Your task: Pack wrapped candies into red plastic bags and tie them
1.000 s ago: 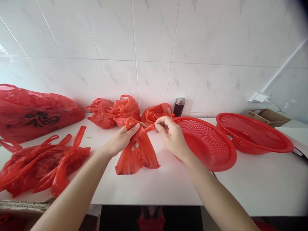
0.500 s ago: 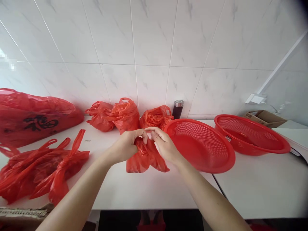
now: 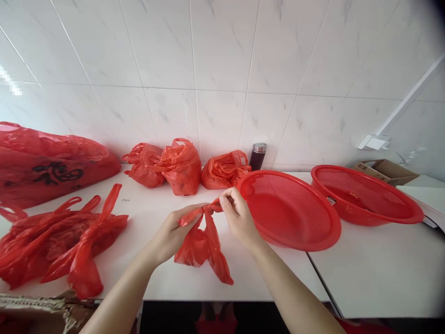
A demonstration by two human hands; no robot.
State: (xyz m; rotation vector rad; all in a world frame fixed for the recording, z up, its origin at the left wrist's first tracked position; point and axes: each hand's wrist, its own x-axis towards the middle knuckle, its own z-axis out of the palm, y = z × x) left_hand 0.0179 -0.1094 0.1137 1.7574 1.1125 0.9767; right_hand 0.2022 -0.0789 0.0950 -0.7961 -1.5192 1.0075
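Note:
A small red plastic bag [image 3: 193,248] hangs just above the white table, its neck twisted into a knot between my hands. My left hand [image 3: 175,234] is closed on the bag's left end, which sticks out over the fingers. With thumb and fingertips my right hand [image 3: 237,211] pinches the other end, pulled out to the right. The lower part splits into a rounded lobe and a long pointed one; what is inside does not show. Left of my left forearm lie several tied red plastic bags [image 3: 86,246] with their loops up.
Filled red bags [image 3: 182,169] stand along the tiled wall beside a dark flask [image 3: 257,157]. Two red colanders [image 3: 333,232] [image 3: 413,214] are at right, with a cardboard box [image 3: 399,174] behind. A large printed red bag [image 3: 93,171] lies at left; a torn carton [image 3: 34,302] sits at the near-left edge.
My hands have moved apart, drawing the bag's ends out sideways into a knot. The bag now hangs lower and slightly further left, with its two lobes spread.

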